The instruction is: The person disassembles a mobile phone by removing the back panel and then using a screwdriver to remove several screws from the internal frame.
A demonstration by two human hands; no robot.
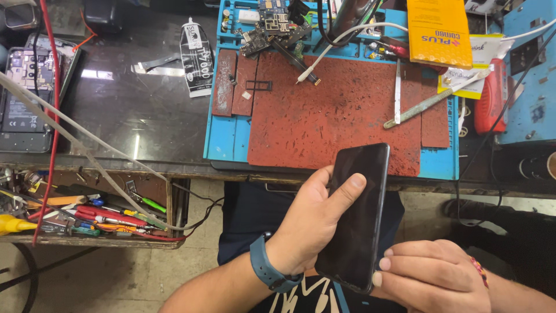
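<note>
A blue work mat (231,139) lies on the dark table (145,116), with a worn red pad (336,116) on top. A black glue tube (197,58) rests just left of the mat. Circuit boards (272,26) sit at the mat's far edge. A yellow package (439,32) lies at upper right. An open drawer (87,214) holds screwdrivers.

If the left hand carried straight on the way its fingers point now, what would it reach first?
The left hand points up and to the right, wrapped around the black smartphone it already holds. Beyond that, the first thing in line looks like the near edge of the red work mat, though depth is hard to judge.
</note>
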